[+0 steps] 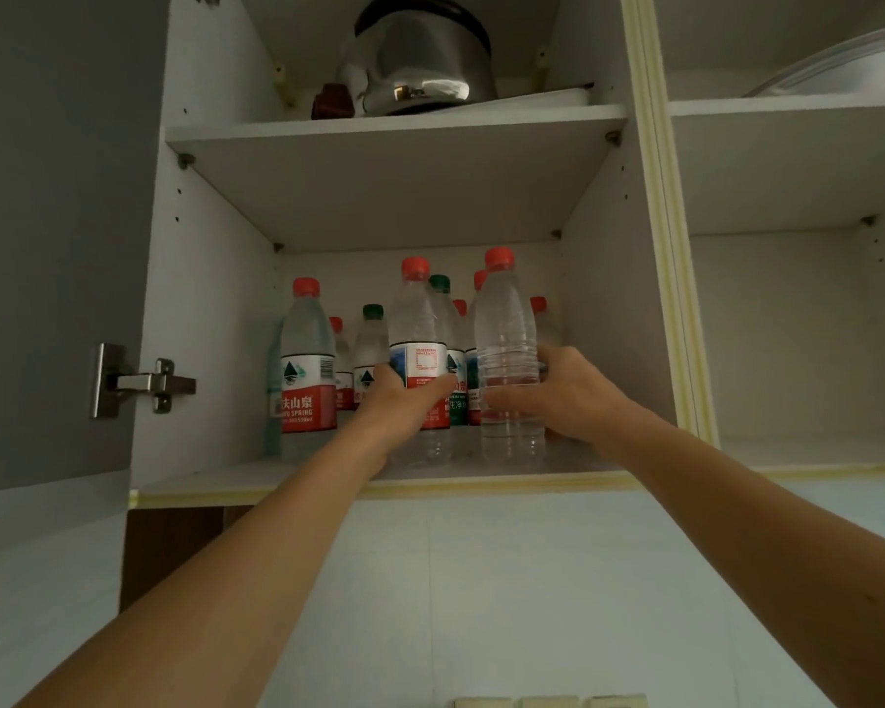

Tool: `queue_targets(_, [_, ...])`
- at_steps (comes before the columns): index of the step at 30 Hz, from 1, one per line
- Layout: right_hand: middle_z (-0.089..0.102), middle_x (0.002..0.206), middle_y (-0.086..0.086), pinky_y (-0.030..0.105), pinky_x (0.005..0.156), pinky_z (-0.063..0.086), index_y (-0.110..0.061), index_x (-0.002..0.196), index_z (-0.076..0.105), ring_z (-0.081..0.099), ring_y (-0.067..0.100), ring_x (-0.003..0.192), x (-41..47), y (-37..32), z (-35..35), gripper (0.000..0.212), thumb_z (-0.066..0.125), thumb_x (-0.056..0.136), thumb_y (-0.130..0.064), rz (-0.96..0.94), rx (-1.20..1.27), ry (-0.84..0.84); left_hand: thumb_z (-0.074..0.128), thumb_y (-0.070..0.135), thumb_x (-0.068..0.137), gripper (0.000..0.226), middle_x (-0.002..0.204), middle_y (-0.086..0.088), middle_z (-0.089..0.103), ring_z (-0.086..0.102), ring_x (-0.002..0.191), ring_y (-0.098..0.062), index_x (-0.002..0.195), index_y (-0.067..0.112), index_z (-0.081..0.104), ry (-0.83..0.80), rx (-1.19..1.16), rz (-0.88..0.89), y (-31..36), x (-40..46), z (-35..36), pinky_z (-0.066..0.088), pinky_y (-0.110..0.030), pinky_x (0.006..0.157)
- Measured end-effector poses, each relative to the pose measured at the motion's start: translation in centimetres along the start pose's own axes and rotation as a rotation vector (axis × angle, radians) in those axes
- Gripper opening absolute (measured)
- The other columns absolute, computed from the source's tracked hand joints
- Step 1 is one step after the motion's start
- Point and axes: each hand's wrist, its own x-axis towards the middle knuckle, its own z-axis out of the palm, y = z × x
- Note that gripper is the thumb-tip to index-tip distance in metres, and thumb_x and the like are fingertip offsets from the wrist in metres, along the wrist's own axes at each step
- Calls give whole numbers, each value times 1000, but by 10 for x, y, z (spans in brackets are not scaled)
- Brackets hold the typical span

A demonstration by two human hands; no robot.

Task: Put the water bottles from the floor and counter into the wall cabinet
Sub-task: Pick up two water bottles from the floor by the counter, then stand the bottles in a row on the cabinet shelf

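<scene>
rear bottles (460, 319) mostly hidden behind front ones.

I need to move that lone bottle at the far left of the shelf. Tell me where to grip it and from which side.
Grip the left bottle round its labelled middle, coming straight in from the open front of the cabinet. It stands upright near the front edge with its front face clear; the side wall is close on its left and smaller bottles stand behind. Both hands are busy now: the left hand and right hand each hold a bottle.
</scene>
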Motion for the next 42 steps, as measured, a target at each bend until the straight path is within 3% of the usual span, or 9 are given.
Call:
queue_targets(4, [74,110,2,30,84,58,-18,128,65,71,16,98,6,2,4,48,81,84,-29,-2,-18,-24,69,45,91,62,105,4,60,57,87,-3,142,19,45,-58,49,-25,5,8,5,41,-20,64])
queue_targets(8, [74,111,2,34,90,58,-19,128,66,71,17,100,10,3,6,46,80,86,-28,-15,-42,-39,67,48,92,69,111,-1,58,58,93,-12,147,15,41,-74,98,-59,5,13,4,42,-30,85])
queue_targets(18, [69,126,6,40,99,54,-19,138,59,66,22,110,-2,-8,2,47,71,94,-30,-37,-202,-103,67,54,90,67,104,1,58,55,88,-12,142,18,46,-67,291,-66,25,-9,-1,42,-24,72])
queue_targets(20, [68,126,7,33,90,56,-19,139,58,66,21,105,-12,-12,-1,41,63,100,-30,-59,-319,-109,71,55,87,73,120,-1,61,58,98,-16,143,19,43,-24,324,-12,27,-21,-2,43,-30,80])
queue_targets(22, [72,114,4,21,69,53,-20,130,65,66,13,87,-26,-12,-5,37,64,98,-37,-53,-307,-34,74,56,84,77,127,-1,60,58,101,-17,142,18,42,55,384,37,31,-37,-6,43,-32,80])
queue_targets(29, [67,83,-5,28,57,50,-22,95,68,62,10,68,-117,-31,-19,21,57,101,-39,-158,-472,171,77,43,87,37,97,11,66,59,75,2,115,27,58,100,487,258,53,-125,-15,47,-20,60])
queue_targets(32, [61,72,-8,27,54,42,-22,78,63,58,12,64,-173,-42,-21,27,55,100,-35,-138,-511,136,73,47,88,39,104,1,70,66,90,-14,112,17,65,87,478,255,64,-173,-20,58,-39,82])
queue_targets(35, [68,81,-1,33,65,52,-14,88,69,63,20,75,-230,-51,-15,28,56,100,-36,-53,-495,59,67,48,93,38,105,0,69,65,95,-16,111,15,67,62,486,276,71,-228,-24,57,-40,87])
queue_targets(42, [70,84,-2,44,76,57,-14,89,70,66,19,79,-374,-42,9,29,53,98,-37,128,-403,-114,58,42,98,27,78,3,72,71,71,-12,90,18,67,-119,359,142,58,-356,-8,63,-40,73])
